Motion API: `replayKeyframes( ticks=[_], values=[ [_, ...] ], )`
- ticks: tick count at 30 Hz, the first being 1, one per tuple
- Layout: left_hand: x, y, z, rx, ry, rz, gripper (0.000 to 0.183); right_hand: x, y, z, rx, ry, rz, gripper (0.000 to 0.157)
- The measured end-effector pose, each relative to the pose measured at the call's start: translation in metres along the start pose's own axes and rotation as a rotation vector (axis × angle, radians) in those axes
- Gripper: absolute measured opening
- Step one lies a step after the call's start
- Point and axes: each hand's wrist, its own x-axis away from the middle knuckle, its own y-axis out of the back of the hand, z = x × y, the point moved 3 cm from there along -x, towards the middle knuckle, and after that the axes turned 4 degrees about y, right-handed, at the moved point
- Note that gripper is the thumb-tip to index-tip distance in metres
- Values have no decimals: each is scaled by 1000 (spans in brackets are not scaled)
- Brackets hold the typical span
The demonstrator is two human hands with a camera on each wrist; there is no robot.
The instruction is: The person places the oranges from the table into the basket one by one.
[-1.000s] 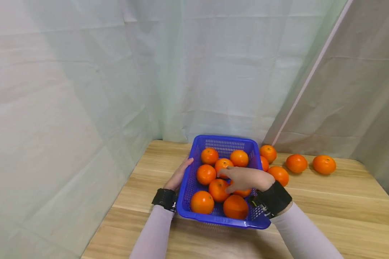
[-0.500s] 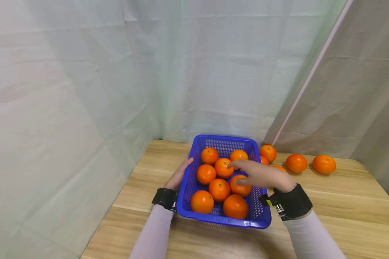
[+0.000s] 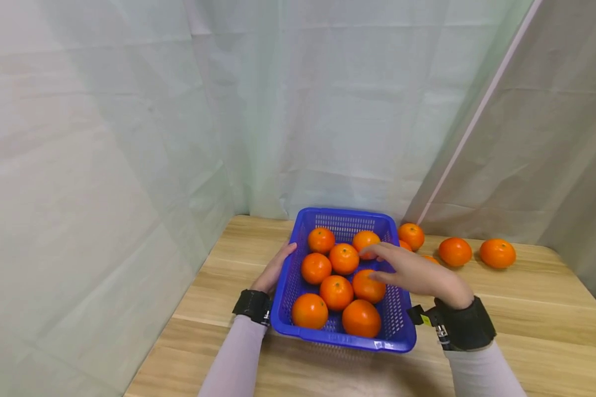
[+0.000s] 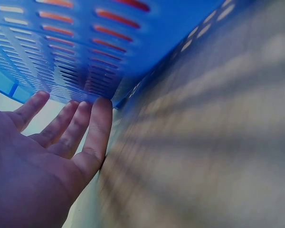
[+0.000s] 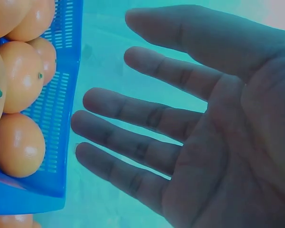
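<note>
A blue plastic basket (image 3: 345, 343) with slotted walls holds several oranges (image 3: 336, 293). My left hand (image 3: 274, 270) lies along the basket's left side. In the left wrist view its extended fingertips reach the slotted wall (image 4: 166, 28) from outside, low near the table. Over the basket's right rim is my right hand (image 3: 417, 273), its fingers spread and nothing in its grasp. An orange (image 3: 367, 286) in the right part of the basket is close below its thumb in the head view. The right wrist view shows the palm (image 5: 218, 137) and all five fingers apart.
Outside the basket on the right, several more oranges (image 3: 455, 252) lie on the wooden table (image 3: 536, 314); two are partly hidden by the basket and right hand. Pale cloth curtains (image 3: 342, 110) hang behind the table and along its left side.
My right hand has lifted off the orange in the basket's right part and drawn back to the right, uncovering it. My left hand and the basket stay in place.
</note>
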Motion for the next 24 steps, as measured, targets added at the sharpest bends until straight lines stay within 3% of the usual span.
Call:
replayKeyframes(
  ticks=[10,24],
  values=[
    [0,1,1,2,2,-4,58,20,5,-14,-14,-4,-130,37],
    [0,-2,3,12,-3,-33,59,40,6,-29,-3,-68,-227,34]
  ],
)
